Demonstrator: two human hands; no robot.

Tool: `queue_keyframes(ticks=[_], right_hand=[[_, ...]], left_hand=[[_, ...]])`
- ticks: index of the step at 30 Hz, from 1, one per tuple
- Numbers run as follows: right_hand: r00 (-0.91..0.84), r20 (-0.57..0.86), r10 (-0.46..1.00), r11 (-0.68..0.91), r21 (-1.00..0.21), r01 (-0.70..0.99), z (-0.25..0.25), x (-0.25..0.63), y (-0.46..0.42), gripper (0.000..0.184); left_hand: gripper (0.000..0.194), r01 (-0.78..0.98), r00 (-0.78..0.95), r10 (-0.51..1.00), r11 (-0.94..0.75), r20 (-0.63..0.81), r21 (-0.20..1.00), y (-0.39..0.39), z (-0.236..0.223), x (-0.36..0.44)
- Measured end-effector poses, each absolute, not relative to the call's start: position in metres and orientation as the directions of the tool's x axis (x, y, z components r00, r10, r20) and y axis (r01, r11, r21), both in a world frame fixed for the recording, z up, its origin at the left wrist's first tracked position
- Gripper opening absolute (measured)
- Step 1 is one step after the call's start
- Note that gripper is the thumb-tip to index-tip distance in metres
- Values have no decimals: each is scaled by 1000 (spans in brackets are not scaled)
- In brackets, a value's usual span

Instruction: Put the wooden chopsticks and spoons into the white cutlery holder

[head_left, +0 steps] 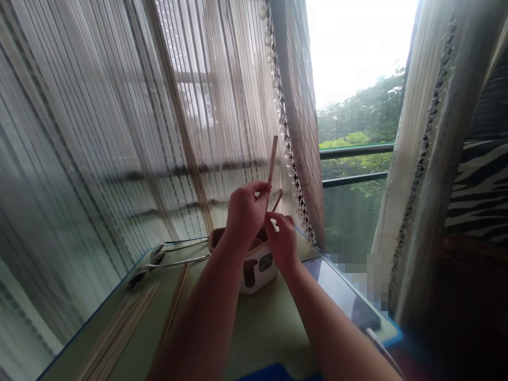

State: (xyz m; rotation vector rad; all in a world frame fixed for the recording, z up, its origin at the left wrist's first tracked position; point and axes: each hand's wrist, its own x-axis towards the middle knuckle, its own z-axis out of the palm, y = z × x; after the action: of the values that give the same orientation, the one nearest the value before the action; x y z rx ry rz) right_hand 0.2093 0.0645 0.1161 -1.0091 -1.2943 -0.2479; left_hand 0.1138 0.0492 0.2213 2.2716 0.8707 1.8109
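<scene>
A wooden chopstick (pixel 273 161) points upward, slightly tilted, in the pinched fingers of my left hand (pixel 245 209). My right hand (pixel 283 238) is just below and to the right, its thumb and finger closed at the lower part of that chopstick. Behind the right fingers a second thin stick (pixel 278 200) rises; whether it is held or stands in the holder I cannot tell. Under both hands is a white utensil holder (pixel 257 274) with a brown divided inside (pixel 216 237), partly hidden by my left arm.
On the green table (pixel 273 328) lie a bundle of chopsticks (pixel 119 333), a few more sticks (pixel 177 293) and metal spoons (pixel 174 264) at the left. A phone (pixel 341 291) with a white cable (pixel 383 349) lies at the right. Curtains (pixel 159 106) hang close behind the table.
</scene>
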Motion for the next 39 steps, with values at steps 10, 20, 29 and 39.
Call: queue_keyframes(ticks=[10,20,29,39], right_hand=[[314,856,410,534,-504,678,106,210,72,20],[382,842,380,520,-536,665,113,215,69,19],[391,824,411,500,-562,659,109,218,72,17],[383,807,449,528,-586,615,103,217,80,20]], left_hand=[[12,347,195,493,-843,848,411,63,219,110],[13,322,270,387,-899,882,295,48,218,121],[15,388,346,360,-896,867,217,44,211,130],[17,405,229,444,-852,866,330,65,207,124]])
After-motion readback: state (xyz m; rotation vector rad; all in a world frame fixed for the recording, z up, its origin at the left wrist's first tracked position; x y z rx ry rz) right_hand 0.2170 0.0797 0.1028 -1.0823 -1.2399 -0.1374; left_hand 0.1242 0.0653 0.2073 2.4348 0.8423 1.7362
